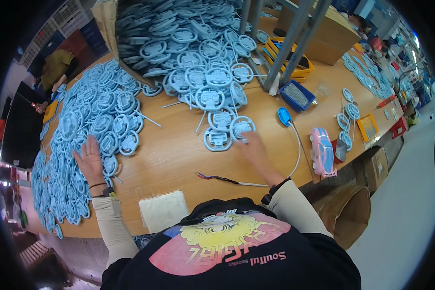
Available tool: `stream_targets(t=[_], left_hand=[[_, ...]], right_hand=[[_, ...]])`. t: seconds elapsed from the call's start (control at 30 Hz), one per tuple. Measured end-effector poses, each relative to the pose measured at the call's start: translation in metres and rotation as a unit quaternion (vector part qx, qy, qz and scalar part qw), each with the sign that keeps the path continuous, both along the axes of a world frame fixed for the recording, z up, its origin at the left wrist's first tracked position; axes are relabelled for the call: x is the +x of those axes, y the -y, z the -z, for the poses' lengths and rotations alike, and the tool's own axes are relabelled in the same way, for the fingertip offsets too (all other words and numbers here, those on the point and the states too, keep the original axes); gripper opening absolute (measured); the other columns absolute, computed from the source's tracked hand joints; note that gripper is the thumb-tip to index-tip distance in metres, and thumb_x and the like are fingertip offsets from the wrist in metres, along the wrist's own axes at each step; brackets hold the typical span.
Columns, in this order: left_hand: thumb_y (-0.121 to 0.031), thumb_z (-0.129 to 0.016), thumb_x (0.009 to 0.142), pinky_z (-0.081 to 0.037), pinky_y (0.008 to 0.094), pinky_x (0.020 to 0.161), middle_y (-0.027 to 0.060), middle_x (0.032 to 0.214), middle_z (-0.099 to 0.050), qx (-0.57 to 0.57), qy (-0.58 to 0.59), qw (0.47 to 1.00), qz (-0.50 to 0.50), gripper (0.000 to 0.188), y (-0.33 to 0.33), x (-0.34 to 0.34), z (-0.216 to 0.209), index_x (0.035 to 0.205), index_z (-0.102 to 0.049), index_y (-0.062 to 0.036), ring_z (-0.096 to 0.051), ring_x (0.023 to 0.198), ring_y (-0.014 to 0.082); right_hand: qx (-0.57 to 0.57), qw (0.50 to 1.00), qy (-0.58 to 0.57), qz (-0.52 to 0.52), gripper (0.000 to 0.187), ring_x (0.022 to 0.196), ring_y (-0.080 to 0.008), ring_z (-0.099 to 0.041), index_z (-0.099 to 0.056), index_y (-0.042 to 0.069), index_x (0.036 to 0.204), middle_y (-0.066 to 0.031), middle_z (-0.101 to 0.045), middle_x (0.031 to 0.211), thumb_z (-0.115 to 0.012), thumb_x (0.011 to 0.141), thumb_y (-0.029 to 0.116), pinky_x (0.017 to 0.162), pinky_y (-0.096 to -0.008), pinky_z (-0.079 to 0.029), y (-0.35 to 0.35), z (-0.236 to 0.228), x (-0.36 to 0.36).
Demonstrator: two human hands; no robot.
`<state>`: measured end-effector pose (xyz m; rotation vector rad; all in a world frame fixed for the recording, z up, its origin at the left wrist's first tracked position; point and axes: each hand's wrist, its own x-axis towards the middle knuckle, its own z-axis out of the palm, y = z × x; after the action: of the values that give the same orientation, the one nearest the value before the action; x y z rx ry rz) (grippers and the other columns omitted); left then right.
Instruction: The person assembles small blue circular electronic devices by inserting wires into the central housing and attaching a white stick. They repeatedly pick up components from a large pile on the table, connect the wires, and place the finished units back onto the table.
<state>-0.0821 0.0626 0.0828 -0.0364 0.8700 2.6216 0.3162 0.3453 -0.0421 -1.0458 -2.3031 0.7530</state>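
At far left, beyond the bench edge, a person in an olive-green top [58,67]. Covering the left side of the light wood-grained bench [171,150], a broad, deep heap of pale blue plastic rings [75,123], shaped like small steering wheels, some with thin rods. At the right edge of this heap, the left hand [90,162], palm showing and fingers spread; impossible to tell whether touching the heap. Right of that, at the near edge, a flat off-white sheet [164,211].

Far and toward the centre, an open brown cardboard box [105,29], full of the same rings, with more spilling out nearer. At the near end of the spill, a pale blue ring with a rectangular block [218,140], and just right of it a round-hubbed pale blue ring [239,124]. Over that ring's near right edge, the right hand [254,150], blurred; cannot tell whether pinching or only touching.

Farther right, grey metal posts [289,46] and a blue rectangular bin [289,103] of small grey pieces. Nearer, a blue oval plastic piece [284,116] on a white cable [298,150], curving back left to dark wire ends. Rightward, a pink-and-blue toy car [321,150], then a square yellow tray [361,129].
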Motion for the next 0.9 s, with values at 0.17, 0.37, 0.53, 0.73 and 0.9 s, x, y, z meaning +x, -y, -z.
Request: stream_targets(t=[0.17,0.37,0.53,0.73,0.9], left_hand=[[-0.030,-0.047,0.090,-0.043,0.0385,0.089,0.0144,0.107,-0.056,-0.107,-0.066,0.934,0.334,0.038,-0.037,0.025,0.086,0.115,-0.046,-0.0019,-0.054,0.101,0.0274],[-0.040,-0.048,0.088,-0.046,0.0367,0.085,0.0133,0.115,-0.052,-0.295,-0.078,0.764,0.569,0.053,-0.102,0.166,0.089,0.124,-0.040,-0.0021,-0.053,0.102,0.0274],[-0.042,-0.048,0.088,-0.045,0.0378,0.085,0.0087,0.120,-0.049,-0.270,-0.078,0.778,0.562,0.055,-0.115,0.220,0.068,0.127,-0.037,-0.0055,-0.049,0.108,0.0233],[-0.029,-0.051,0.088,-0.047,0.0338,0.082,0.0075,0.105,-0.056,-0.279,-0.064,0.768,0.573,0.036,-0.098,0.218,0.095,0.114,-0.049,-0.0042,-0.056,0.097,0.0180],[-0.013,-0.049,0.088,-0.050,0.0323,0.080,0.0074,0.098,-0.058,-0.316,-0.074,0.792,0.516,0.023,-0.064,0.196,0.115,0.108,-0.051,-0.0011,-0.060,0.088,0.0178]], right_hand=[[-0.132,0.977,-0.009,0.170,0.043,0.090,-0.0306,-0.057,-0.053,-0.002,0.104,-0.0178,-0.055,0.104,-0.063,0.076,0.029,0.079,-0.0368,-0.045,-0.069,0.036,0.004],[-0.310,0.948,-0.049,0.048,0.045,0.074,-0.0256,-0.060,-0.053,-0.002,0.103,-0.0131,-0.061,0.082,-0.068,0.072,0.026,0.067,-0.0339,-0.048,-0.055,0.025,-0.009],[-0.206,0.971,-0.025,-0.116,0.033,0.070,-0.0202,-0.060,-0.054,0.001,0.099,-0.0105,-0.061,0.078,-0.067,0.071,0.014,0.063,-0.0309,-0.048,0.032,-0.055,-0.039],[-0.383,0.878,-0.118,-0.262,0.028,0.070,-0.0192,-0.059,-0.054,0.000,0.098,-0.0102,-0.059,0.078,-0.062,0.073,0.009,0.062,-0.0291,-0.046,0.079,-0.034,-0.043],[-0.340,0.901,0.032,-0.267,0.022,0.072,-0.0233,-0.058,-0.056,0.001,0.093,-0.0119,-0.059,0.080,-0.061,0.073,0.009,0.065,-0.0326,-0.046,0.069,-0.034,-0.028]])
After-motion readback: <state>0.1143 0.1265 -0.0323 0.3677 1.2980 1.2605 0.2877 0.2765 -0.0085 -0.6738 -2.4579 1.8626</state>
